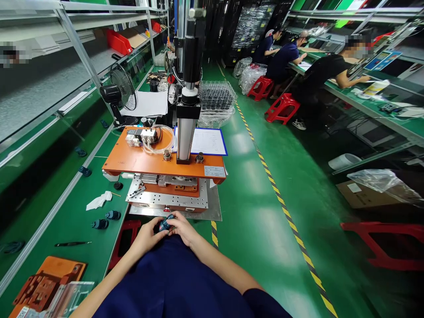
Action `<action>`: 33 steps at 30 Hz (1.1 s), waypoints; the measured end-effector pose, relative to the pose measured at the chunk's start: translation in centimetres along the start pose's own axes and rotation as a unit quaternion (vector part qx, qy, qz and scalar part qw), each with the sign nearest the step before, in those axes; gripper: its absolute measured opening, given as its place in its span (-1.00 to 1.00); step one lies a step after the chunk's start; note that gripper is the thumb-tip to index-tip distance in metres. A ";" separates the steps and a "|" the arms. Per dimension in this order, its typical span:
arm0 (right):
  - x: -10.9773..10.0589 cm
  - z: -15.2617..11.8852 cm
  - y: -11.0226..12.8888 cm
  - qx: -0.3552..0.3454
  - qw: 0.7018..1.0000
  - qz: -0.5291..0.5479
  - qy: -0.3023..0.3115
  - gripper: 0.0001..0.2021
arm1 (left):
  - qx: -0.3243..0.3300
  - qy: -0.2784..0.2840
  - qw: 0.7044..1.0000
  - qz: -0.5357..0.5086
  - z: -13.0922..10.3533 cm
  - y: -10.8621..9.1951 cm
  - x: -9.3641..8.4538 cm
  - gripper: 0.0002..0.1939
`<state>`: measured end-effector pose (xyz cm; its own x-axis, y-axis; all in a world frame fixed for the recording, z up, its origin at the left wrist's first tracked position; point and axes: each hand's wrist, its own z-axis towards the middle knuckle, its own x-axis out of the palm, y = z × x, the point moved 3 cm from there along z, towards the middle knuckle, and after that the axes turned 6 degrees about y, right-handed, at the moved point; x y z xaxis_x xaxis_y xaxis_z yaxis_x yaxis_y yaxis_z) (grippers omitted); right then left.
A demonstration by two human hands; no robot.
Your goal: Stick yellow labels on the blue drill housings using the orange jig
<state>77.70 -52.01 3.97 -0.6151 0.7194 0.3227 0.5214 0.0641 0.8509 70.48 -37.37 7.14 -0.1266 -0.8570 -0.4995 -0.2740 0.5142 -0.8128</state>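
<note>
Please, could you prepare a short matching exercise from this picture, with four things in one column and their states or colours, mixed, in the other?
Things:
1. Small part
2. Tissue-like piece
3. Fan
4. Slim tool

States or colours:
A. Black, standing, with a round wire guard
B. Held by the left hand and the right hand
C. Black, lying flat on the green worktop
D. White and crumpled

Right pairs: 1-B, 2-D, 3-A, 4-C
</note>
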 end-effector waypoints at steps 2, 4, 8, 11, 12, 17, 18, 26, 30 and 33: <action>-1.4 0.2 0.7 -0.028 0.997 -0.065 -0.014 -0.61 | -0.005 -0.010 1.000 0.004 0.5 -0.5 -0.4 -0.55; -3.8 0.7 2.1 -0.066 0.985 -0.144 -0.064 -0.63 | -0.010 -0.037 0.999 0.007 1.0 -0.8 -1.1 -0.55; -9.6 3.5 5.9 -0.131 0.925 -0.299 -0.193 -0.64 | -0.007 -0.084 0.996 0.013 2.2 -1.3 -2.4 -0.54; -12.2 6.9 7.9 -0.140 0.886 -0.390 -0.206 -0.78 | -0.012 -0.097 0.995 0.012 2.8 -1.1 -2.9 -0.52; -12.5 7.9 8.4 -0.140 0.876 -0.415 -0.202 -0.82 | -0.013 -0.099 0.995 0.010 3.0 -0.9 -3.0 -0.51; -12.5 10.6 9.3 -0.159 0.834 -0.494 -0.190 -0.80 | 0.003 -0.097 0.994 0.046 4.1 -0.2 -3.7 -0.50; -12.4 10.3 9.3 -0.166 0.826 -0.503 -0.191 -0.77 | 0.012 -0.097 0.993 0.071 4.6 -0.3 -3.9 -0.51; -12.8 1.3 5.0 -0.228 0.801 -0.490 -0.258 -0.65 | 0.083 -0.038 0.981 0.171 15.0 -3.6 -3.5 -0.55; -14.3 -3.5 1.2 -0.216 0.802 -0.451 -0.327 -0.68 | 0.090 0.010 0.973 0.211 19.9 -4.6 -1.2 -0.72; -15.7 -5.7 -0.6 -0.197 0.805 -0.419 -0.371 -0.67 | 0.091 0.025 0.968 0.234 21.6 -4.6 -0.1 -0.75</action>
<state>83.67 -67.30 0.76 -0.0534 0.7623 -0.6450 -0.2106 0.6228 0.7535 92.40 -38.93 4.47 -0.2433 -0.5269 -0.8143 -0.0036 0.8401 -0.5425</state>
